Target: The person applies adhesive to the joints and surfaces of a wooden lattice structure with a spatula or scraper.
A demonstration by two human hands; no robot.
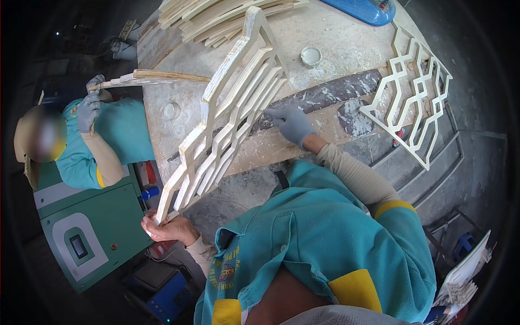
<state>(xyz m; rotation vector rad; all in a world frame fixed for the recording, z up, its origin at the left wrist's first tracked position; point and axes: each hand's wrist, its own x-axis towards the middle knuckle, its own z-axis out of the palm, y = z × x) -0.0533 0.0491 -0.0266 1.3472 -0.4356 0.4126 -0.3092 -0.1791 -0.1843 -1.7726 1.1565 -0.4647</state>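
My bare left hand is closed around the lower corner of a pale wooden lattice panel, which stands tilted on edge across the bench. Its near edge is stepped in a zigzag and marked with whitish patches. My right hand, in a grey glove, is over the bench's front strip, fingers stretched out and fingertips close to the panel's right side. A second lattice panel lies at the bench's right end, partly overhanging it.
The workbench carries a small round dish, a stack of curved wooden strips and a blue object. At the left, a co-worker in grey gloves holds a wooden piece. A green machine cabinet stands below.
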